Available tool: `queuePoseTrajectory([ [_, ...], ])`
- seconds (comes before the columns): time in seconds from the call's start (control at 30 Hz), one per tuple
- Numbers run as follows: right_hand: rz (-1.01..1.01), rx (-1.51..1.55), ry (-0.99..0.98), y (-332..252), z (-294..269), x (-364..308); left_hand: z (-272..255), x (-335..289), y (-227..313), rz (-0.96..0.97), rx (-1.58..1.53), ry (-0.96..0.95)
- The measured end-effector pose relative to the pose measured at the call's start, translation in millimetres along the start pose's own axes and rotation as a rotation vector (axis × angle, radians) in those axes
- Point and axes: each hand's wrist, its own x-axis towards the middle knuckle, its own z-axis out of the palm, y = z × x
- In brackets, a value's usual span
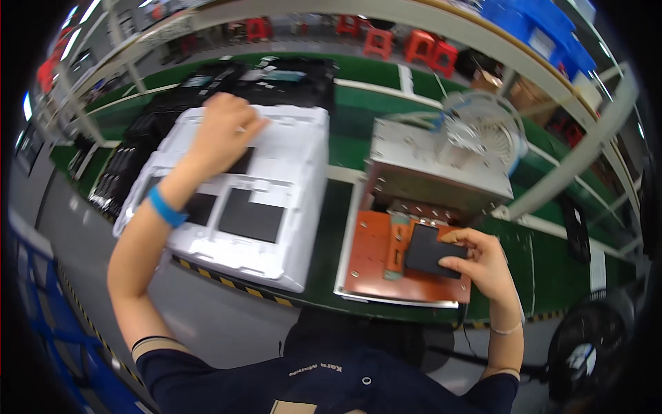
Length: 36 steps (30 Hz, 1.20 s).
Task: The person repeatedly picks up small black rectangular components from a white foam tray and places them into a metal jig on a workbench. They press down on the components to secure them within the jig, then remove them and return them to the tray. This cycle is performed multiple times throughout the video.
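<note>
My left hand (222, 131) hovers over the far part of a white moulded plastic tray (303, 200), its fingers curled and slightly blurred, the fingertips hidden from view. In the tray's recesses lie several flat black rectangular plates, the clearest being a notched black plate (249, 215). On the right, my right hand (483, 261) pinches the edge of another flat black plate (429, 250) between thumb and fingers. This plate rests on the orange base plate (369, 265) of a bench machine (427, 162), beside a narrow upright guide strip (396, 247).
Behind the machine's metal housing sits a clear round part with tubing (486, 127). Black trays (283, 79) stand at the back left of the green bench (358, 114). A slanted metal post (579, 159) rises at the right, and a black fan (586, 352) stands below it.
</note>
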Motion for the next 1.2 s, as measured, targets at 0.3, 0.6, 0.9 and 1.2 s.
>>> queuePoseTrajectory([
  [0.3, -0.398, -0.683, 0.333, 57, 33, -3, -48, -20, 165, 0.306, -0.061, 0.044],
  [0.6, -0.569, -0.805, 0.221, 63, 37, 16, 47, -53, 247, 0.226, -0.519, -0.352],
  [0.9, -0.521, -0.881, 0.222, 60, 41, 20, 61, -58, 246, 0.207, -0.574, -0.411],
  [1.2, -0.515, -0.847, 0.209, 62, 39, 22, 62, -55, 245, 0.208, -0.557, -0.414],
])
